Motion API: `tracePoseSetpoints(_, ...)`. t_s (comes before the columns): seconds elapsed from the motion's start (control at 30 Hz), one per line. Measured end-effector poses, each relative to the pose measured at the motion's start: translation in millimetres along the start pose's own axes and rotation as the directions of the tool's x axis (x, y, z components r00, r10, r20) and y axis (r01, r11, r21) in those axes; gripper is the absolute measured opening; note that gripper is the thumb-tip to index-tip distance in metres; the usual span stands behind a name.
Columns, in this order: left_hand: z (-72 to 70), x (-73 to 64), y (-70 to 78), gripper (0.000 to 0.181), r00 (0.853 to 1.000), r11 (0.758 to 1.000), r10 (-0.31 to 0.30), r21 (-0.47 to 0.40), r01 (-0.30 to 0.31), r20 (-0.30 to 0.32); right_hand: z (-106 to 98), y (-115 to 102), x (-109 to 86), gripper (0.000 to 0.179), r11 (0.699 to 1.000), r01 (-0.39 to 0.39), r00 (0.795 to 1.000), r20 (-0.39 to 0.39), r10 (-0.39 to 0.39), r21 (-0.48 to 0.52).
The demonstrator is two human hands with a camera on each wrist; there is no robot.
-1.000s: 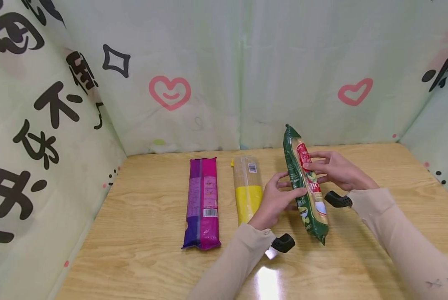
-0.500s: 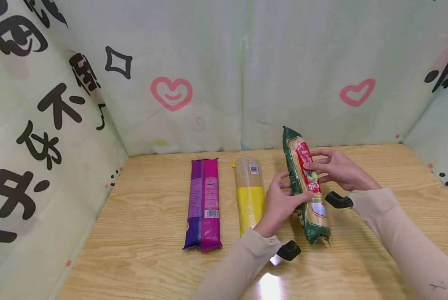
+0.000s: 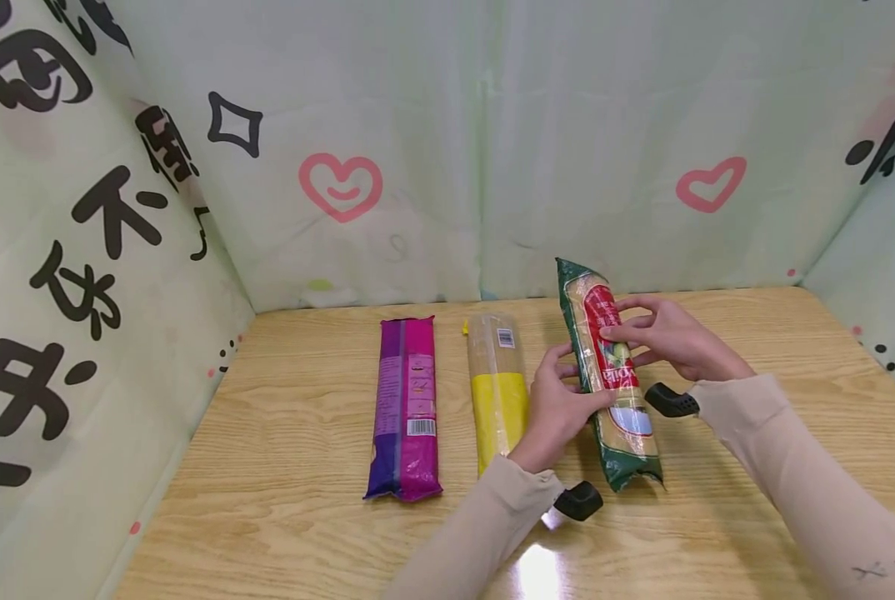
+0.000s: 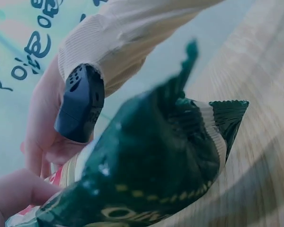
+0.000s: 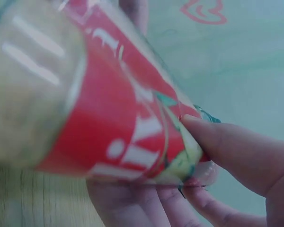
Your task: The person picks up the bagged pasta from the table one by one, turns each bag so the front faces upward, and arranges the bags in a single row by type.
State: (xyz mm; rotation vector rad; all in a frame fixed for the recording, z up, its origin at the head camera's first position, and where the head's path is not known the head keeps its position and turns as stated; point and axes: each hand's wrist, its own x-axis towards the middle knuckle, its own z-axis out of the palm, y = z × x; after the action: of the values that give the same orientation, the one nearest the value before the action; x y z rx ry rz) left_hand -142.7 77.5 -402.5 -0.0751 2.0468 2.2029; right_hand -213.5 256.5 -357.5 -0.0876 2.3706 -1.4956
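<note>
Both hands grip a long plastic packet (image 3: 617, 392), green at the ends, with a red label and tan contents that look like dry pasta. It is tilted above the table. My left hand (image 3: 556, 408) holds its left side, thumb across the front. On the upper right side, my right hand (image 3: 672, 337) pinches it, thumb in front and fingers behind. The packet's crimped green end (image 4: 165, 142) fills the left wrist view; the red label (image 5: 118, 113) fills the right wrist view. A yellow packet (image 3: 497, 400) lies left of my left hand, partly hidden by it.
A purple-and-pink packet (image 3: 406, 408) with a barcode lies farther left on the wooden table (image 3: 282, 467). Pale curtains (image 3: 432, 150) with hearts and black lettering stand behind and at both sides. A black device (image 3: 578, 501) is strapped at each wrist.
The packet has been turned about its length, so the red label and tan front face up more and less green side shows. Its top has shifted slightly left and down. The other packets stay put.
</note>
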Motion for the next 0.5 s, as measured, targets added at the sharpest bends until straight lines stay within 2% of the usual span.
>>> tracePoseSetpoints(0.2, -0.8, 2.9, -3.2, 0.065, 0.999, 0.996, -0.025, -0.091, 0.022, -0.027, -1.3, 3.3, -1.0, 0.067, 0.999, 0.023, 1.0, 0.015, -0.023, -0.022)
tracePoseSetpoints(0.5, -5.7, 5.4, -3.5, 0.064, 0.997, 0.976, -0.064, -0.209, 0.057, -0.03, -9.0, 9.7, -4.8, 0.064, 0.998, 0.022, 0.997, 0.07, -0.026, 0.057)
